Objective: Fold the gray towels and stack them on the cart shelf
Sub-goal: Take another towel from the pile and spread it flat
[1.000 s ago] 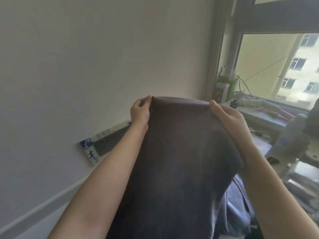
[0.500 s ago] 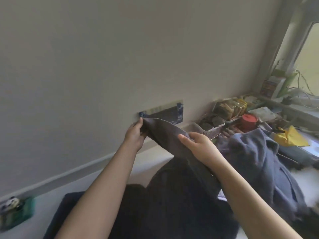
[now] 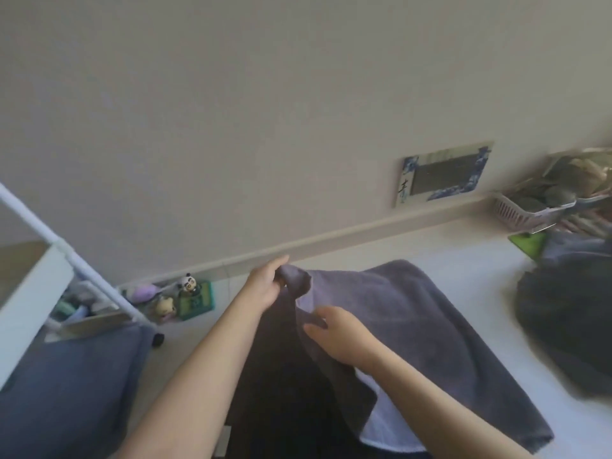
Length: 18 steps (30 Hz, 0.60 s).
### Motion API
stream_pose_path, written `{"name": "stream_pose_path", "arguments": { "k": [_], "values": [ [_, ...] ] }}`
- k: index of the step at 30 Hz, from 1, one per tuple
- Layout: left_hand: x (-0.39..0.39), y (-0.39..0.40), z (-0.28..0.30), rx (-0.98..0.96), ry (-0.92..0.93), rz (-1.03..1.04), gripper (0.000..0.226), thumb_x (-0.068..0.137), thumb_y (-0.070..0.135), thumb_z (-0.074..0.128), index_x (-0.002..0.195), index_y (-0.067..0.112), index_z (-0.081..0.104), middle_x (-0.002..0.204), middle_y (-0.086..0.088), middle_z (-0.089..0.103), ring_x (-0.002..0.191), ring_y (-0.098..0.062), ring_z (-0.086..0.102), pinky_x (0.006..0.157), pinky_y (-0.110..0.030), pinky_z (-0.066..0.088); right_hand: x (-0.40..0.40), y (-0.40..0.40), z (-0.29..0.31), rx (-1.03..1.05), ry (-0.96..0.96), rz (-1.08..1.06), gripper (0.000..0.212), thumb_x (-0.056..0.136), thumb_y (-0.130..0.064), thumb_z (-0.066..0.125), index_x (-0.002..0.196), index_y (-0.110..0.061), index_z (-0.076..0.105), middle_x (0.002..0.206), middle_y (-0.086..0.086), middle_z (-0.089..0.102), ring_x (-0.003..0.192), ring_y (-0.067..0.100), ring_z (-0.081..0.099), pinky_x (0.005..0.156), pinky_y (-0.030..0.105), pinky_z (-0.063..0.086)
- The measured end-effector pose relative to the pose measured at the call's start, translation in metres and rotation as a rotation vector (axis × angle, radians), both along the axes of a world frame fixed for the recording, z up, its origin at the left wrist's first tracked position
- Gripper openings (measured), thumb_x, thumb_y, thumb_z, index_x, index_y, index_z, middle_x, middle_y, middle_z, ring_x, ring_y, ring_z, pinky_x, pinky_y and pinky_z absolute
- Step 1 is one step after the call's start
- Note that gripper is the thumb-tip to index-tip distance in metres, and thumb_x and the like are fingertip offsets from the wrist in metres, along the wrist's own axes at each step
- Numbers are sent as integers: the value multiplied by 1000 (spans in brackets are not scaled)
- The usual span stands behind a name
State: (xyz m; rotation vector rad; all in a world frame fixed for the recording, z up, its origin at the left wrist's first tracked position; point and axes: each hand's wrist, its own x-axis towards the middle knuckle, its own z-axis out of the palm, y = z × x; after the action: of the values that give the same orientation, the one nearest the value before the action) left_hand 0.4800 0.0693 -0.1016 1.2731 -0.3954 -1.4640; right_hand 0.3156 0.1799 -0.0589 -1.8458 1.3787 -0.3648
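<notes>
A gray towel lies spread over the white tabletop, its near part hanging off the front edge. My left hand pinches the towel's far left corner, lifted a little off the table. My right hand rests on the towel's left edge just nearer to me, with fingers curled round the cloth. A folded gray-blue towel lies on the white cart's shelf at the lower left. A blurred heap of dark towels sits at the right.
Small figurines and a green box stand by the wall beside the cart. A blue-framed picture leans on the wall. White baskets of items stand at the far right. A green object lies by the heap.
The towel, held up by both hands a second ago, has come down onto the table. My view has swung down and left, so the cart now shows.
</notes>
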Motion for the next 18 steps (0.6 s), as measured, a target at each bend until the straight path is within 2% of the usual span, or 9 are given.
{"name": "stream_pose_path", "arguments": {
  "k": [4, 7, 9, 10, 11, 12, 13, 15, 18],
  "values": [
    [29, 8, -34, 25, -84, -30, 20, 87, -8, 53, 72, 3, 60, 55, -4, 64, 54, -13, 62, 61, -23, 48, 35, 4, -32, 117, 21, 92, 26, 96, -29, 46, 113, -13, 59, 110, 5, 62, 95, 18, 57, 87, 30, 48],
    [38, 9, -53, 43, -116, -19, 26, 86, -13, 51, 70, 6, 53, 48, 0, 60, 65, -17, 54, 64, -23, 42, 48, 2, -53, 261, 38, 208, 32, 96, -22, 47, 127, -15, 52, 125, 3, 57, 108, 22, 57, 94, 31, 46],
    [47, 5, -69, 85, -115, 7, 26, 84, -13, 55, 73, 9, 49, 58, -5, 60, 71, -18, 53, 68, -26, 40, 52, -9, -66, 339, 33, 295, 34, 92, -15, 50, 125, -13, 57, 125, 3, 60, 109, 22, 59, 96, 31, 46],
    [52, 1, -77, 104, -155, 14, 19, 80, -8, 63, 78, 6, 51, 71, -10, 62, 76, -20, 56, 73, -28, 43, 53, -17, -73, 338, 38, 294, 34, 90, -15, 51, 123, -15, 59, 122, 3, 62, 107, 20, 59, 95, 30, 46],
    [57, -5, -97, 131, -198, 19, 28, 70, 5, 76, 89, 0, 55, 87, -15, 63, 85, -25, 60, 81, -33, 48, 52, -25, -82, 315, 50, 264, 32, 91, -17, 51, 121, -17, 61, 119, 2, 64, 106, 19, 60, 94, 29, 46],
    [61, -7, -111, 181, -275, 7, 59, 56, 20, 84, 102, -5, 57, 102, -20, 64, 94, -29, 62, 89, -38, 50, 48, -33, -88, 273, 65, 208, 30, 92, -18, 50, 119, -18, 62, 118, 2, 64, 106, 19, 60, 92, 28, 46],
    [66, -9, -133, 219, -312, -1, 79, 46, 31, 86, 109, -7, 57, 109, -22, 63, 99, -30, 63, 92, -42, 51, 44, -43, -97, 229, 83, 137, 28, 93, -18, 49, 118, -17, 62, 118, 3, 64, 106, 20, 59, 89, 27, 45],
    [67, -8, -148, 278, -374, 5, 70, 54, 33, 87, 105, -6, 61, 105, -19, 65, 96, -27, 63, 91, -42, 50, 33, -67, -110, 125, 143, 12, 29, 94, -16, 46, 120, -16, 59, 122, 5, 61, 108, 21, 57, 84, 26, 44],
    [53, 8, -112, 272, -443, -18, 48, 74, 26, 79, 108, -3, 63, 104, -17, 67, 99, -30, 64, 91, -42, 51, 17, -106, -126, -42, 301, -6, 40, 95, -20, 45, 134, -20, 47, 141, 3, 44, 127, 24, 42, 100, 34, 36]
  ]
}}
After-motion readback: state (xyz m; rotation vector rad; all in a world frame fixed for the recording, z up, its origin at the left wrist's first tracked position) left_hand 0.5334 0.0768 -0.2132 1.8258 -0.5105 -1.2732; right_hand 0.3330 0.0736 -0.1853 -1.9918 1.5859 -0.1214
